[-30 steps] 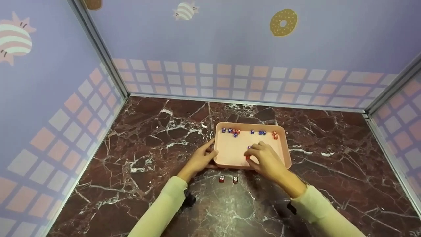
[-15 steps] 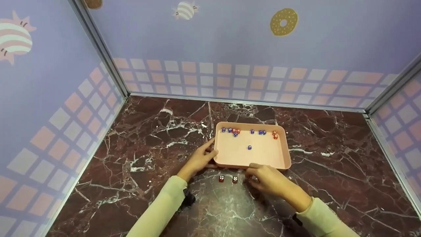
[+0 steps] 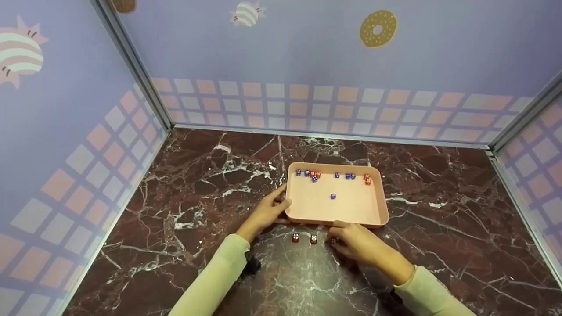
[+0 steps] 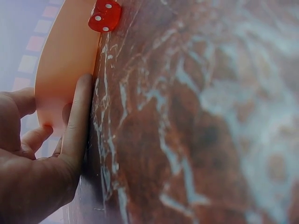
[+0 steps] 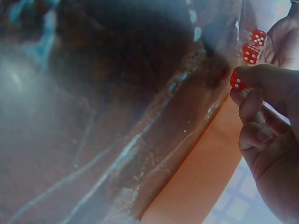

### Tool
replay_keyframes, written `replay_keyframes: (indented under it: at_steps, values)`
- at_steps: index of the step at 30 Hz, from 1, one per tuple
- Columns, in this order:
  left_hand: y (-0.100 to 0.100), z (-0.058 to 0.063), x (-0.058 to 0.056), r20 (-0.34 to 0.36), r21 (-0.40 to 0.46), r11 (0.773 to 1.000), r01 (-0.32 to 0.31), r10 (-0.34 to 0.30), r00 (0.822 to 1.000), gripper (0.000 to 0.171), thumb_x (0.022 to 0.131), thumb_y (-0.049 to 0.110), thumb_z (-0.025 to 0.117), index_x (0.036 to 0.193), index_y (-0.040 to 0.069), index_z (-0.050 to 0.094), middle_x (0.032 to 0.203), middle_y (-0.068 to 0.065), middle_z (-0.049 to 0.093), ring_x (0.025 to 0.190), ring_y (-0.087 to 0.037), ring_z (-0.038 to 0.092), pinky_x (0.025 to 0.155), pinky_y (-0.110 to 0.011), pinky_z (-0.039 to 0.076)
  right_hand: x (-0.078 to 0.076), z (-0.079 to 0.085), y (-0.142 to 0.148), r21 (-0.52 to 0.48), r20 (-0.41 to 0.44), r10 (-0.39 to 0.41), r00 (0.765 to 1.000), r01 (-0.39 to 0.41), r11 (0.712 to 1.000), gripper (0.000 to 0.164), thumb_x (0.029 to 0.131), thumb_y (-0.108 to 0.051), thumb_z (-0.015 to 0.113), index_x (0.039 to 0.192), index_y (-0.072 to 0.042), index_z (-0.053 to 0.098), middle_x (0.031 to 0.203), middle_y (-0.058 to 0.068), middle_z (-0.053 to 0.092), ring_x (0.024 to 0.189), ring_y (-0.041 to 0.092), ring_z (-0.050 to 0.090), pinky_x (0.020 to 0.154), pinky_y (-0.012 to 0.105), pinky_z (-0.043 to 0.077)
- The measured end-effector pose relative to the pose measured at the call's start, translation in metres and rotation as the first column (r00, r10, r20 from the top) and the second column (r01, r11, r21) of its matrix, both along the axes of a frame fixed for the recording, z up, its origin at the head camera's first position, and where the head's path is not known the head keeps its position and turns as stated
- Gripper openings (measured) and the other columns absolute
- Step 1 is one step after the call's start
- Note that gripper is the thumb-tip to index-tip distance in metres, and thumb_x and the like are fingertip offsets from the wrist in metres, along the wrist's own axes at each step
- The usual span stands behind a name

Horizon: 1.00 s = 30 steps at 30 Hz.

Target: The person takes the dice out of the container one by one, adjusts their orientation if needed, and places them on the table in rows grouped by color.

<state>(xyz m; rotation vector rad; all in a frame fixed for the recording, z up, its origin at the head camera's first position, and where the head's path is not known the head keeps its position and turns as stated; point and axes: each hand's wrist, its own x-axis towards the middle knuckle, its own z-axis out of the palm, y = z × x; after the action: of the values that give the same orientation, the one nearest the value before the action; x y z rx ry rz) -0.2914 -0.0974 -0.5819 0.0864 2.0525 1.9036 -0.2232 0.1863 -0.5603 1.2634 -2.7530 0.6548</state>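
A shallow peach-coloured tray (image 3: 316, 210) sits on the marbled table. My left hand (image 3: 265, 213) holds its left end, thumb at the rim and fingers against the outer wall. My right hand (image 3: 360, 243), just in front of the tray, pinches a red die (image 5: 237, 79) between thumb and fingertip, at table level. To its left, two more red dice (image 3: 295, 238) stand apart in a row on the table. Inside the tray, a lone blue die (image 3: 333, 196) lies near the middle. Several blue dice (image 3: 337, 175) and red dice (image 3: 367, 180) lie along the far wall.
Patterned lilac panels (image 3: 272, 52) with metal edging enclose the table (image 3: 210, 175) at the back and both sides. The marbled surface extends to the left, right and front of the tray.
My right hand has brought a red die from inside the tray over its near rim to the table, right of the two dice. The left hand has stayed at the tray.
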Motion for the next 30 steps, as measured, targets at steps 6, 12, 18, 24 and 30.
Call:
replay_keyframes:
  at_steps: [6, 12, 18, 24, 30]
  values:
    - [-0.001, 0.000, 0.002, 0.004, -0.008, 1.000, 0.005, -0.005, 1.000, 0.064, 0.109, 0.014, 0.059, 0.168, 0.015, 0.034, 0.117, -0.016, 0.051, 0.092, -0.022, 0.060, 0.077, -0.044, 0.071, 0.001, -0.003, -0.001, 0.004, 0.017, -0.007, 1.000, 0.007, 1.000, 0.018, 0.083, 0.003, 0.081, 0.093, -0.010, 0.072, 0.093, 0.000, 0.066, 0.082, 0.016, 0.065, 0.073, 0.037, 0.062]
    - [-0.002, 0.000, 0.002, 0.004, -0.004, 1.000, 0.001, -0.001, 1.000, 0.064, 0.109, 0.014, 0.060, 0.168, 0.015, 0.034, 0.118, -0.015, 0.052, 0.094, -0.022, 0.060, 0.078, -0.044, 0.071, 0.002, -0.003, -0.001, 0.002, 0.004, -0.012, 1.000, 0.012, 1.000, 0.019, 0.082, 0.003, 0.082, 0.092, -0.010, 0.071, 0.092, 0.001, 0.066, 0.082, 0.017, 0.064, 0.073, 0.038, 0.062]
    - [-0.002, -0.001, 0.001, -0.006, -0.023, 1.000, 0.010, -0.011, 1.000, 0.064, 0.109, 0.015, 0.059, 0.168, 0.015, 0.034, 0.118, -0.015, 0.052, 0.092, -0.022, 0.060, 0.077, -0.044, 0.071, 0.002, -0.003, 0.000, 0.005, 0.029, -0.007, 1.000, 0.007, 1.000, 0.020, 0.083, -0.001, 0.084, 0.097, -0.010, 0.072, 0.095, 0.001, 0.067, 0.085, 0.017, 0.067, 0.075, 0.037, 0.063]
    - [-0.002, 0.000, 0.001, -0.018, -0.012, 1.000, 0.011, -0.012, 1.000, 0.064, 0.109, 0.015, 0.059, 0.167, 0.013, 0.035, 0.118, -0.017, 0.053, 0.092, -0.022, 0.061, 0.076, -0.043, 0.071, 0.000, 0.005, -0.002, 0.008, 0.073, -0.011, 0.997, 0.011, 1.000, 0.025, 0.088, -0.010, 0.084, 0.112, -0.008, 0.075, 0.105, 0.005, 0.071, 0.091, 0.021, 0.070, 0.080, 0.039, 0.065]
    - [-0.001, 0.001, 0.001, -0.016, -0.015, 1.000, 0.017, -0.017, 1.000, 0.064, 0.109, 0.014, 0.060, 0.167, 0.013, 0.034, 0.119, -0.018, 0.054, 0.091, -0.022, 0.062, 0.077, -0.043, 0.071, -0.005, 0.014, -0.004, -0.046, 0.074, 0.005, 0.997, -0.002, 0.999, 0.024, 0.094, -0.016, 0.081, 0.115, -0.007, 0.075, 0.102, 0.006, 0.070, 0.088, 0.022, 0.071, 0.079, 0.038, 0.066]
